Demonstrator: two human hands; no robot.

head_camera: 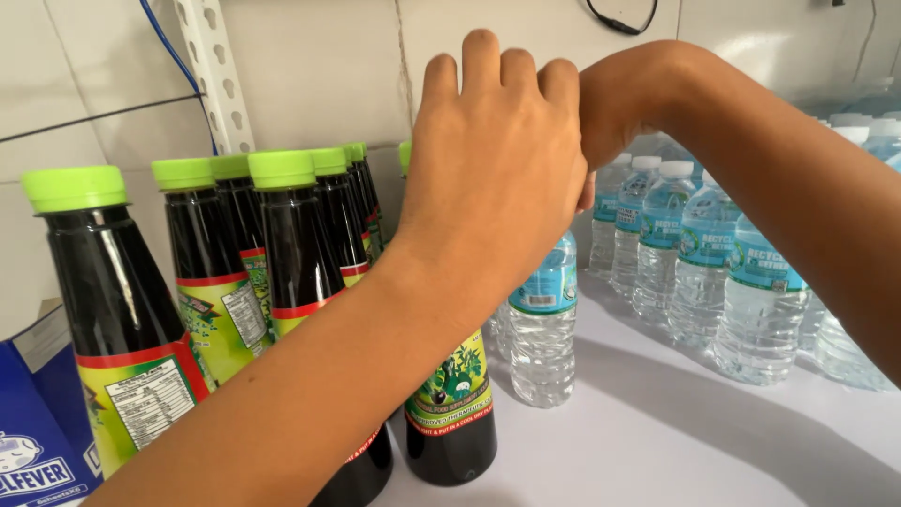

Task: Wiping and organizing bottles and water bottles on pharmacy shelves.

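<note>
Fingers (497, 70) of the left hand (493, 178) curl down over the top of a dark sauce bottle (452, 413), whose cap and neck are hidden under the palm; they look wrapped around it, though the grip itself cannot be seen. Just behind that hand, the right hand (610, 113) comes in from the right with its wrist bent, its fingers tucked out of sight behind the left hand, so I cannot tell whether they are spread or clenched, or whether they grasp anything. The covered bottle stands upright on a white shelf (657, 441), with a green and red label low on its body. To the left of it a cluster of like sauce bottles (282, 244) with lime-green caps stands close together, the nearest of them (113, 310) at the far left edge. Below that one a corner of a blue carton (38, 441) shows. Just to the right of the covered bottle stands one clear water bottle (544, 329), and farther right, rows of clear water bottles (713, 263) with white caps. Behind everything runs a pale tiled wall (319, 75) with a perforated white upright (216, 75) on it.
</note>
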